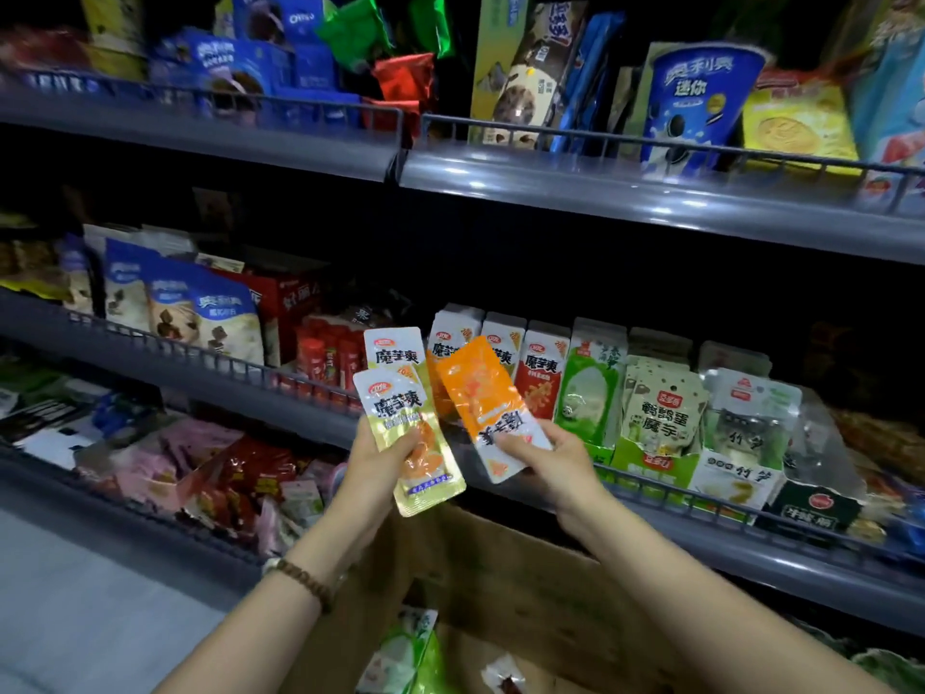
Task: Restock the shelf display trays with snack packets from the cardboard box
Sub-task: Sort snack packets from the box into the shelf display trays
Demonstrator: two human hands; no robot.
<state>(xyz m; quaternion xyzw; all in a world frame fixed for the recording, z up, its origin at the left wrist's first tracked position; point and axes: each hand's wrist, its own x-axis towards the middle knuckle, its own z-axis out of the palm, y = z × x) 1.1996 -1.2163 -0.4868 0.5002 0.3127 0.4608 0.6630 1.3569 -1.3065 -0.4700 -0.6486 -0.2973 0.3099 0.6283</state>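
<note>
— What are they holding?
— The left hand (373, 460) grips two yellow packets (400, 408), fanned upright. The right hand (550, 455) pinches an orange packet (483, 388), upside down, before the middle shelf (751, 556).
— And the cardboard box (500, 573)?
— Under the raised forearms.

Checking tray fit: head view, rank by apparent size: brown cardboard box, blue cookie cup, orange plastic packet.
1. brown cardboard box
2. blue cookie cup and orange plastic packet: near alike, distances differ, unranked

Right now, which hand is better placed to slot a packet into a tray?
Probably right. The right hand pinches one orange packet, raised in front of the display trays. The left hand grips two yellow packets together and would need to separate them.
</note>
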